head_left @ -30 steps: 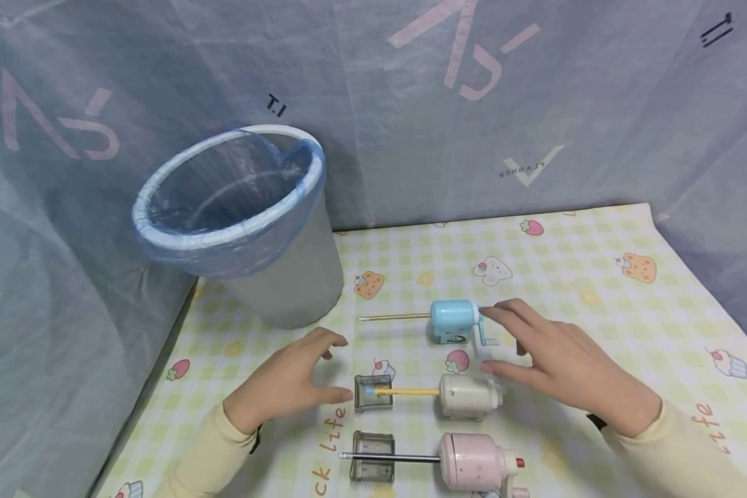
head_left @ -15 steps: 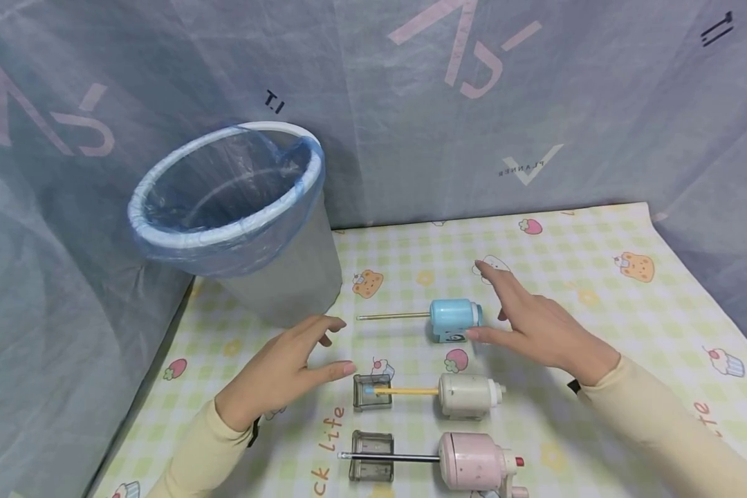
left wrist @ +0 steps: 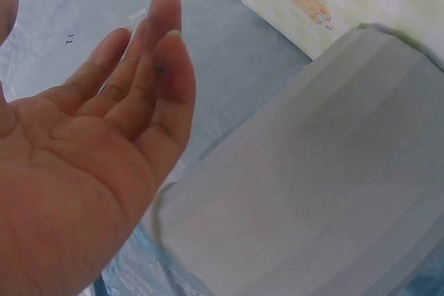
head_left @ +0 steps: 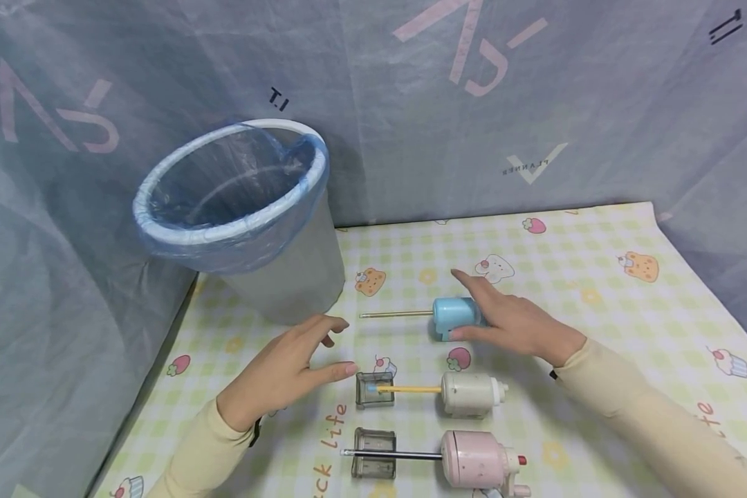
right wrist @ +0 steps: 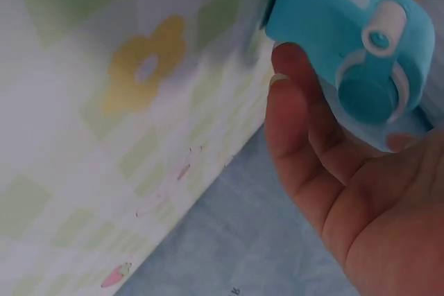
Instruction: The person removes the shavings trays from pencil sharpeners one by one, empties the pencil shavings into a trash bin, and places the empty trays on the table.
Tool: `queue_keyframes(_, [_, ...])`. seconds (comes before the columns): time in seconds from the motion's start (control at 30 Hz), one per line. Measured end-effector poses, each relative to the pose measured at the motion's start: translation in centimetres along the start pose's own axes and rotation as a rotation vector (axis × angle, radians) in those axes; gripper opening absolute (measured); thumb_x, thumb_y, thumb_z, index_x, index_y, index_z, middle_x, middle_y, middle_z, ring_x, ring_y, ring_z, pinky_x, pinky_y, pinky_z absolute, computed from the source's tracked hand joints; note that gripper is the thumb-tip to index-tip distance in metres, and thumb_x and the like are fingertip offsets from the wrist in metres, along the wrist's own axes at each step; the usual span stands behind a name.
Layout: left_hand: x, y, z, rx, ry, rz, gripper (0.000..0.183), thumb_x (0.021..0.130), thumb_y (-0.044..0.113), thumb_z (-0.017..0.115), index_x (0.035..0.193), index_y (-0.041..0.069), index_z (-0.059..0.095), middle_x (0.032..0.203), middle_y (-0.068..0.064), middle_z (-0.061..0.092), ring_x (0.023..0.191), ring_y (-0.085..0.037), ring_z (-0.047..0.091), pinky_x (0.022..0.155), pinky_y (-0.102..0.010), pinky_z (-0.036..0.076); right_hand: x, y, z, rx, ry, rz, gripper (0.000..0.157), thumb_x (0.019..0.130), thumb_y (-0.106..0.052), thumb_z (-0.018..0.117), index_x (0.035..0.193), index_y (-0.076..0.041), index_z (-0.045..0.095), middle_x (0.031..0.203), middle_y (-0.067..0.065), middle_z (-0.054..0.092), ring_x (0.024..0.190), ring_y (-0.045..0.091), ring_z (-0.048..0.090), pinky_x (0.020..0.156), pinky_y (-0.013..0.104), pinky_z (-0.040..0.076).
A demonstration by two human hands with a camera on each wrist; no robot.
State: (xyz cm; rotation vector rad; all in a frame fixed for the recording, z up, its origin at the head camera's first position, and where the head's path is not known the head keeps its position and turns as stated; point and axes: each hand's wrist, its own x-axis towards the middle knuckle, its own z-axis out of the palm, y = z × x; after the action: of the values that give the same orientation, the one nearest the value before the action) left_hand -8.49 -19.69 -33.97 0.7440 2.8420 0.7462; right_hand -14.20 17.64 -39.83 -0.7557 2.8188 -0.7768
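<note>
A light blue crank pencil sharpener [head_left: 449,312] stands on the patterned cloth, a gold pencil [head_left: 395,315] sticking out of its left side. Around its right end my right hand [head_left: 515,319] is spread, thumb on the near side and fingers beyond; firm contact cannot be made out. The right wrist view shows the sharpener's crank handle [right wrist: 385,29] beside the fingers. My left hand [head_left: 283,370] hovers left of the pencils, fingers loosely bent and holding nothing. Closer in are a cream sharpener [head_left: 467,394] with a yellow pencil [head_left: 413,389] and a pink sharpener [head_left: 473,458] with a black pencil [head_left: 420,455].
A grey bin [head_left: 292,283] lined with a blue bag stands at the back left. Two clear grey trays, one [head_left: 362,398] under the yellow pencil's end and another [head_left: 373,470] under the black pencil, lie on the cloth. A grey-blue fabric backdrop [head_left: 411,138] rises behind.
My right hand has moved left and slightly away from me, from beside the blue sharpener's crank to around its body. The left hand has hardly moved.
</note>
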Motion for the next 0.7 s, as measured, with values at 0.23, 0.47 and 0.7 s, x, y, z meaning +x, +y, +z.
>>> queue_keyframes(0.23, [0.2,-0.2,0.4,-0.002,-0.007,0.012,0.055,0.086,0.065,0.058,0.13,0.034,0.051,0.122,0.025,0.05,0.101,0.001,0.055,0.073,-0.027,0.05,0.3,0.2,1.0,-0.015,-0.012,-0.028,0.09,0.083,-0.072,0.056,0.153,-0.028,0.022,0.126,-0.003,0.049,0.089,0.014,0.057,0.076,0.04,0.049])
queue_keyframes(0.47, [0.4,-0.2,0.8,-0.009,-0.02,0.011,0.057,0.085,0.07,0.054,0.129,0.034,0.052,0.122,0.025,0.05,0.101,0.0,0.056,0.073,-0.027,0.05,0.5,0.6,1.8,-0.004,0.005,-0.088,0.074,0.086,-0.06,0.063,0.144,-0.022,0.038,0.112,-0.008,0.051,0.085,0.012,0.056,0.072,0.033,0.048])
queue_keyframes(0.7, [0.6,-0.2,1.2,-0.019,-0.033,0.007,0.053,0.086,0.066,0.058,0.129,0.035,0.052,0.122,0.025,0.05,0.102,0.0,0.056,0.073,-0.027,0.051,0.8,0.8,2.1,0.028,0.03,-0.118,0.06,0.089,-0.048,0.068,0.136,-0.022,0.042,0.108,-0.007,0.049,0.084,0.011,0.053,0.073,0.032,0.047])
